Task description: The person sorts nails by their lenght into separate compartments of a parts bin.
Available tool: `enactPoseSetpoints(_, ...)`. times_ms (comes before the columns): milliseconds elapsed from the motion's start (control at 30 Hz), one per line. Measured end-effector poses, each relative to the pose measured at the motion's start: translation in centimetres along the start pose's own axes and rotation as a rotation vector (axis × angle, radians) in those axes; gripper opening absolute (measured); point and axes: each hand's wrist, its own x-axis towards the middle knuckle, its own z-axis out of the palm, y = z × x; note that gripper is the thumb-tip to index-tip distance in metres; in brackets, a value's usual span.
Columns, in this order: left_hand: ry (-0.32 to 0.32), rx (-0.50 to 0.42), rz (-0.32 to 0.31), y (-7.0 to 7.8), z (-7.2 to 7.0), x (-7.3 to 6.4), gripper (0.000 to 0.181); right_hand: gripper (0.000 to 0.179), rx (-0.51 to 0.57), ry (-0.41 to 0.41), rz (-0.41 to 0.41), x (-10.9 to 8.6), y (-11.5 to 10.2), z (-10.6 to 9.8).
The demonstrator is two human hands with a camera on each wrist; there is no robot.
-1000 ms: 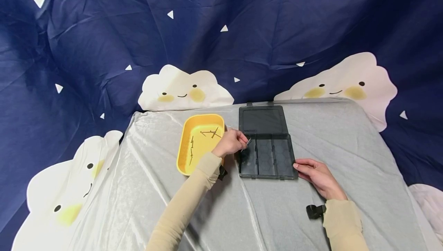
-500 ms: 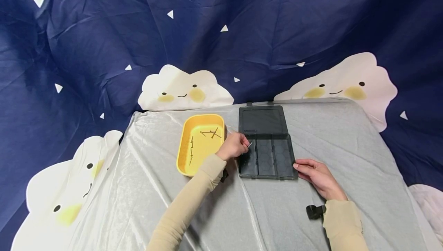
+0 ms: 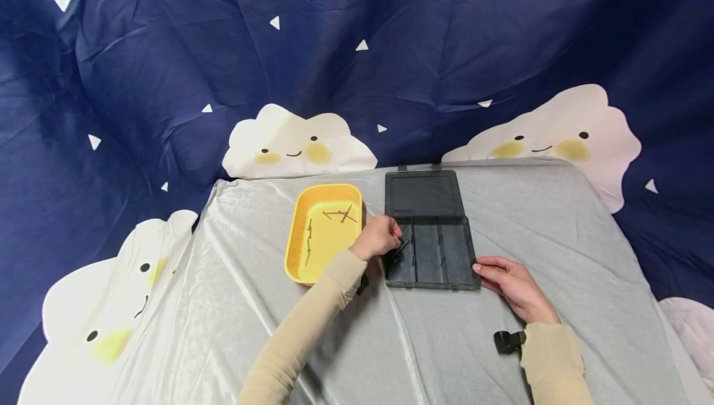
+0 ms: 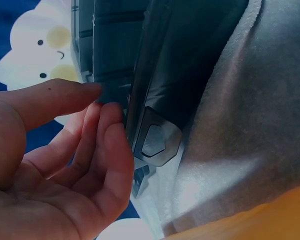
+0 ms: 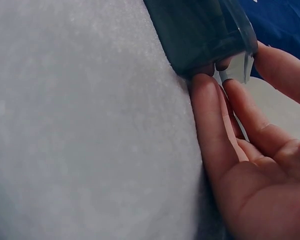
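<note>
My left hand [image 3: 378, 235] hovers over the left compartment of a dark see-through storage box [image 3: 429, 282], thumb and fingertips close together. Just below its fingertips, a thin dark screw [image 3: 400, 250] slants in that compartment. Between thumb and fingers the left wrist view shows no screw. My right hand [image 3: 515, 284] holds the box by its near right corner; in the right wrist view the thumb rests at the wall and the other fingers reach the lower edge. Several screws [image 3: 308, 244] are spread in a yellow tray [image 3: 292, 250] left of the box.
The box's hinged lid [image 3: 424, 194] lies folded back behind it. Upright dividers [image 3: 442, 256] split the box into compartments. Grey plush cloth [image 3: 446, 349] covers the table. A dark blue curtain [image 3: 312, 64] with clouds hangs behind it.
My left hand has moved slightly right and down over the left compartment. The screw that stuck out from its fingertips now sits lower, below them. The right hand stays at the corner.
</note>
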Motion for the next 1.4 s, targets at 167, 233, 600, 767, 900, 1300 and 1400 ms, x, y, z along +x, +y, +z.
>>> enactPoseSetpoints(167, -0.003, 0.007, -0.013, -0.1, 0.0, 0.0, 0.006, 0.058, -0.007, 0.001, 0.002, 0.0, 0.0, 0.0)
enactPoseSetpoints(233, -0.005, 0.004, -0.015, -0.1, 0.0, 0.0, 0.006, 0.058, -0.006, 0.000, 0.002, 0.0, -0.1, 0.0)
enactPoseSetpoints(600, 0.008, 0.007, 0.007, -0.1, -0.2, -0.2, 0.006, 0.056, 0.002, -0.006, 0.002, 0.0, -0.1, 0.0)
enactPoseSetpoints(767, 0.014, -0.015, 0.026, 0.2, -0.9, -0.5, 0.007, 0.058, -0.001, -0.011, 0.001, 0.1, -0.1, 0.0)
enactPoseSetpoints(900, 0.030, -0.015, 0.049, 0.6, -1.7, -0.8, 0.006, 0.057, -0.001, -0.013, 0.001, 0.1, -0.1, 0.0)
enactPoseSetpoints(1300, 0.136, -0.072, 0.105, 0.0, -5.4, -1.4, 0.007, 0.056, -0.007, -0.004, 0.006, 0.0, -0.2, 0.0)
enactPoseSetpoints(1400, 0.174, -0.096, 0.096, -0.5, -6.7, -1.5, 0.009, 0.054, -0.003, -0.003, 0.006, 0.0, -0.2, 0.0)
